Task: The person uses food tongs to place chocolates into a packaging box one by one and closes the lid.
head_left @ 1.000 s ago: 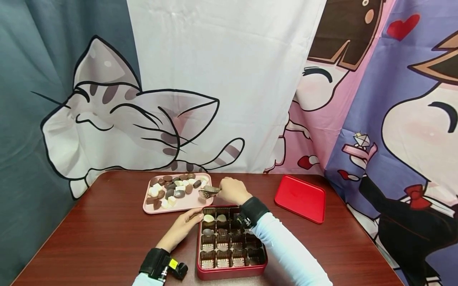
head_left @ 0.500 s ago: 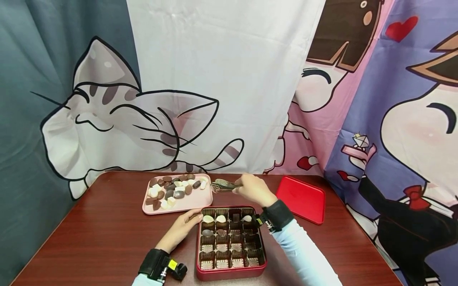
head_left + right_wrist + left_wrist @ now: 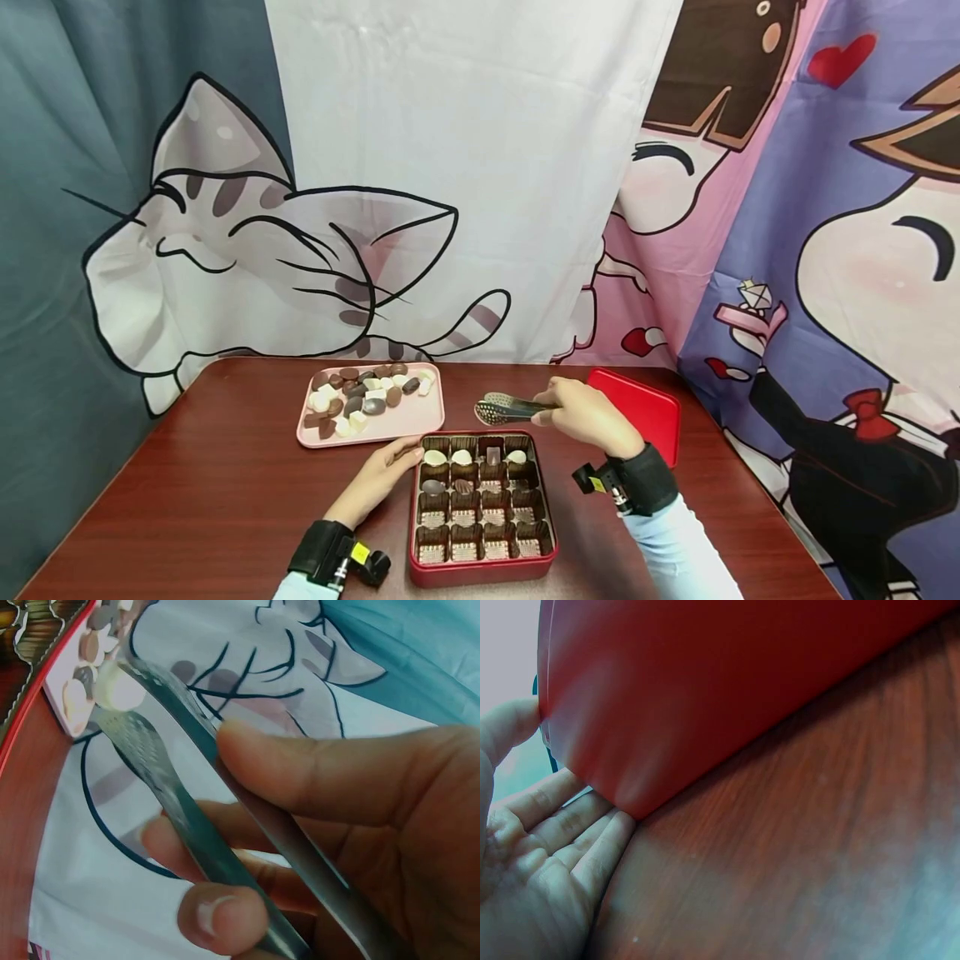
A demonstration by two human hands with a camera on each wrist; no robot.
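Note:
In the head view my left hand (image 3: pixel 377 479) touches the back left corner of a red box (image 3: pixel 480 573). Its fingers (image 3: pixel 592 840) lie nearly straight against the wall in the left wrist view. The box has a brown divided insert (image 3: pixel 480 533) with chocolates (image 3: pixel 435 457) in several back compartments. My right hand (image 3: pixel 588 414) holds metal tongs (image 3: pixel 510 408) beyond the box's back right corner, with thumb and fingers around the two arms. Between the tong tips in the right wrist view shows a pale round piece (image 3: pixel 120 686); whether the tongs hold it I cannot tell.
A pink tray (image 3: pixel 408 421) at the back left bears several brown, dark and white chocolates (image 3: pixel 373 406). On the right lies a red lid (image 3: pixel 637 400), partly hidden by my right hand. A printed cloth (image 3: pixel 450 167) hangs behind the table (image 3: pixel 225 483).
My right hand has moved right with the tongs, from the pink tray's right end to behind the box's right side, uncovering the back compartments. The left hand stays at the box corner.

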